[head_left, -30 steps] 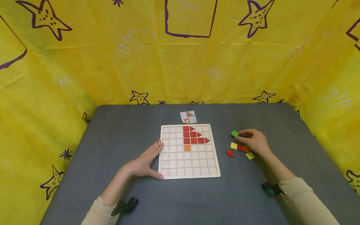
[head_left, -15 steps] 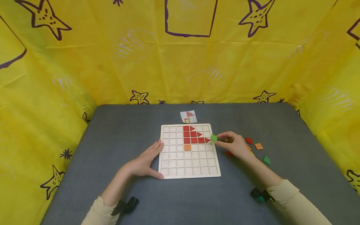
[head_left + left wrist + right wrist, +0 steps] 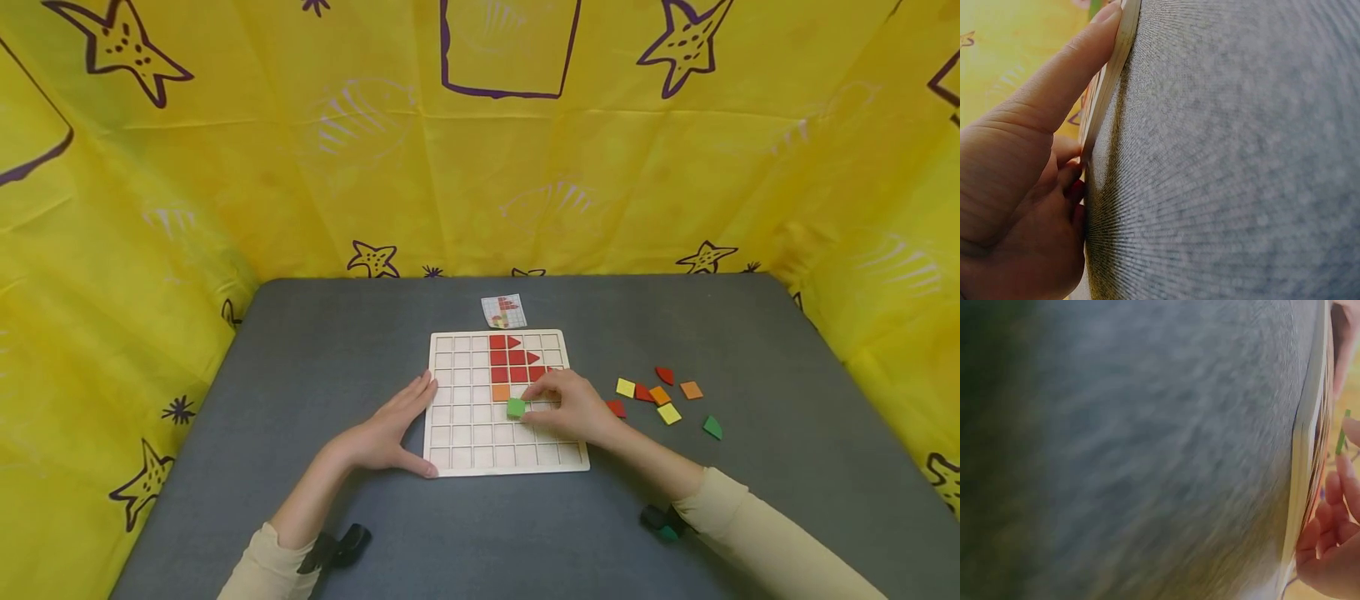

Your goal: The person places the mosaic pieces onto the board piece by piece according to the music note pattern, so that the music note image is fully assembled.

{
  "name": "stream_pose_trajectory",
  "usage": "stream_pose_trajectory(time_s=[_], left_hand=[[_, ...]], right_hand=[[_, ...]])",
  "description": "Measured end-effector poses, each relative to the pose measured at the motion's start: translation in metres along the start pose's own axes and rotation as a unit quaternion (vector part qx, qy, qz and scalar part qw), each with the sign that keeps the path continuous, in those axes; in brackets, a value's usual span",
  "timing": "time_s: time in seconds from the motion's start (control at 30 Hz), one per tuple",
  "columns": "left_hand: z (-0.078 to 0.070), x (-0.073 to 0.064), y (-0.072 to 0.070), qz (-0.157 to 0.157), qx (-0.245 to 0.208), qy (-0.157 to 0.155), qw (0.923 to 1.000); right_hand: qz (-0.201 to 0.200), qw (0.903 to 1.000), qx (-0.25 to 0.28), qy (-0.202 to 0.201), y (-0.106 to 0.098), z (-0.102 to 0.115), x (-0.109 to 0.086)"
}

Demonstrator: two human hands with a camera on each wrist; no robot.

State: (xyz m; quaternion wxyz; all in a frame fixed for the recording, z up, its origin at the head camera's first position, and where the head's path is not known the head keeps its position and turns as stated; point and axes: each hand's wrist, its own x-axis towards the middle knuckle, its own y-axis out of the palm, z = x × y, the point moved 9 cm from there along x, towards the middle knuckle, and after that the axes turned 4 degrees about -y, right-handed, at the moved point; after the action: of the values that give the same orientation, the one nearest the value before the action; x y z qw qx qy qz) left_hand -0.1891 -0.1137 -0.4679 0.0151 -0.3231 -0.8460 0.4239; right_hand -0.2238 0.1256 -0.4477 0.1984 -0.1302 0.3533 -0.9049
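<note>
A pale wooden grid board (image 3: 457,433) lies mid-table, with red squares and triangles (image 3: 498,358) and one orange square (image 3: 500,392) set in its cells. My left hand (image 3: 382,429) rests along the board's left edge, fingers stretched out and thumb at the near corner; the left wrist view shows the thumb (image 3: 1079,69) on the board's edge. Between thumb and fingertips my right hand (image 3: 570,407) pinches a green square tile (image 3: 516,407), over the cells just below and right of the orange square. In the right wrist view the green tile (image 3: 1342,432) appears edge-on above the board.
Right of the board lie loose tiles: yellow squares (image 3: 669,413), orange squares (image 3: 691,390), red pieces (image 3: 664,376) and a green rounded piece (image 3: 712,427). A small printed card (image 3: 504,311) with a coloured grid pattern sits behind the board. Yellow patterned cloth (image 3: 480,192) surrounds the table.
My right hand has carried the green tile leftward from the loose pieces to over the board, uncovering those pieces. My left hand has stayed at the board's edge.
</note>
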Motion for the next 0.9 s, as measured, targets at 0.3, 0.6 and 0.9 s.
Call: stream_pose_trajectory(time_s=[0.3,0.6,0.9], left_hand=[[0.001,0.000,0.000,0.002,-0.005,-0.002,1.0000],[0.000,0.001,0.000,0.005,-0.007,-0.005,1.0000],[0.002,0.001,0.000,0.006,-0.007,-0.012,0.9999]], right_hand=[[0.018,0.9963,-0.077,-0.034,0.015,0.022,0.009],[0.011,0.9986,-0.046,-0.022,0.012,0.018,0.009],[-0.026,0.9989,0.013,0.038,-0.021,-0.016,-0.011]])
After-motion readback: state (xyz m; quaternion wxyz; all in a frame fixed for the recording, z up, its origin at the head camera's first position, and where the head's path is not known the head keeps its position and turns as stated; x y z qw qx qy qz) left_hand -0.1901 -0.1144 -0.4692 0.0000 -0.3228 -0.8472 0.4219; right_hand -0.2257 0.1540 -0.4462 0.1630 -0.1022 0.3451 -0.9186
